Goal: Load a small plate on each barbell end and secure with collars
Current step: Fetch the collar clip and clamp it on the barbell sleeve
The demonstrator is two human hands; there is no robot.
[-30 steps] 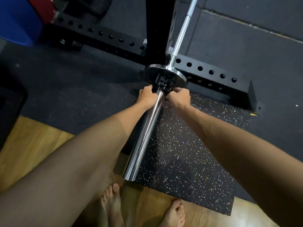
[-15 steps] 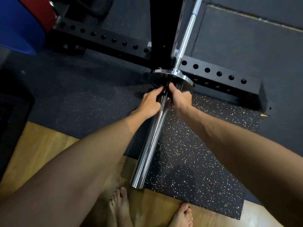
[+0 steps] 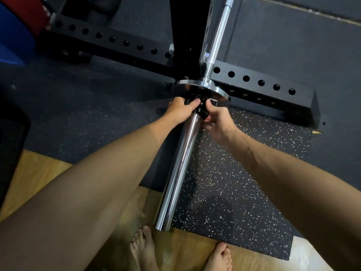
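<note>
- Looking down along the barbell sleeve [image 3: 179, 171], we log a chrome tube running from its open end near our bare feet [image 3: 143, 249] up toward the rack.
- Small plate [image 3: 203, 89]: a polished metal disc, already seated on the sleeve against the inner shoulder, seen nearly edge-on.
- Collar [image 3: 202, 110]: black, on the sleeve just on our side of the plate. Whether it touches the plate face we cannot tell, since our fingers cover much of it.
- Left hand [image 3: 180, 111]: curled closed around the left side of the collar, thumb lying across the top toward the bar.
- Right hand [image 3: 217, 122]: closed on the right side of the collar, thumb raised near the plate, fingers tucked under a black part of it.
- Both forearms reach in from the lower corners, converging on the collar.
- Barbell shaft [image 3: 218, 36]: thinner chrome section continuing beyond the plate, rising past the rack upright [image 3: 187, 32].
- Rack base [image 3: 259, 85]: black steel beam with a row of round holes, lying on the floor behind the plate.
- Speckled rubber mat [image 3: 234, 182]: dark with pale flecks, under the sleeve and our right arm.
- Wooden floor [image 3: 33, 178]: tan boards at lower left, our feet standing on it.
- Blue object [image 3: 13, 36] and a red object [image 3: 31, 10]: upper left corner, partly cut off; we cannot identify them.
</note>
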